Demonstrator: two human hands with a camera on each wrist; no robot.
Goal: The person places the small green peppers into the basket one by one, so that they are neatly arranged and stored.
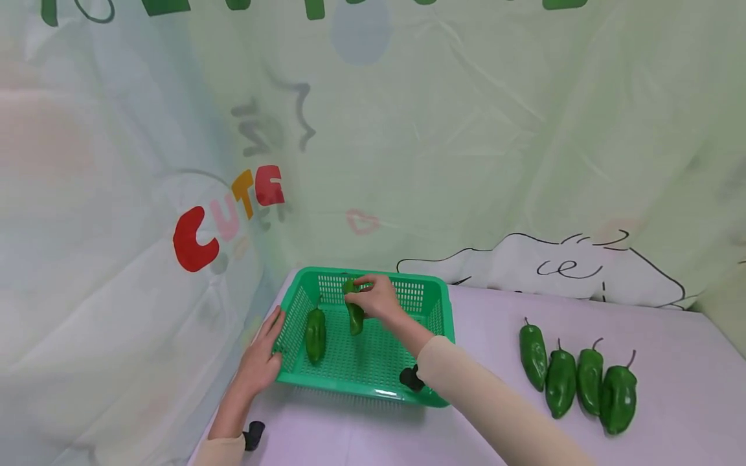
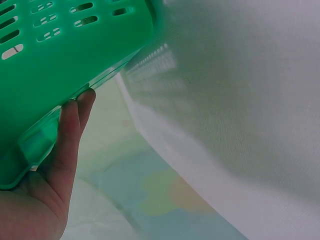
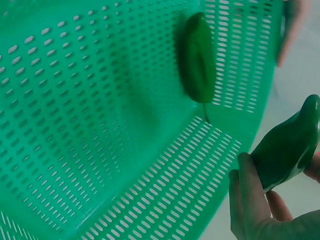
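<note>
"Nearest?"
"Counting four green peppers [image 1: 590,382] in a row on the table [image 1: 688,401], right of the plastic basket [image 1: 350,388]."
"With the left hand [image 1: 259,362]?"
"Touching the basket's left rim, straight-fingered, near one green pepper [image 1: 315,336] inside."
"Farther?"
"Pinching another green pepper [image 1: 355,318] in the right hand [image 1: 379,299], above the basket, before a printed curtain [image 1: 466,162]."

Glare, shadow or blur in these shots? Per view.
Head: bright glint on the basket's front rim, soft shadow on the table below it; left wrist: grey shading across the white cloth, pale slot-like streaks near the basket corner; right wrist: dim, held pepper mostly dark, pepper inside the basket slightly soft-edged.
</note>
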